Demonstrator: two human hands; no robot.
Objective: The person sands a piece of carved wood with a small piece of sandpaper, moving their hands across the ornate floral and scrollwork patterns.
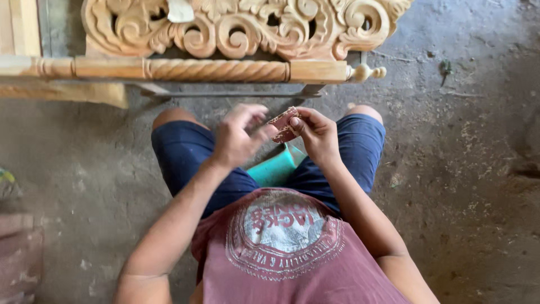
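Observation:
I sit on a low teal stool (275,168) with both hands raised over my lap. My right hand (318,132) pinches a small folded piece of reddish-brown sandpaper (283,125) between thumb and fingers. My left hand (239,135) is blurred and meets the same piece from the left, its fingertips touching the paper's edge. Just beyond my knees lies a carved pale wooden panel (242,25) with scrollwork, and a twisted rail (214,70) runs along its near edge.
A round wooden finial (365,72) ends the rail on the right. A metal bar (225,94) lies under the panel. The floor (461,141) is dusty grey concrete. Reddish bricks or blocks (19,253) sit at the lower left.

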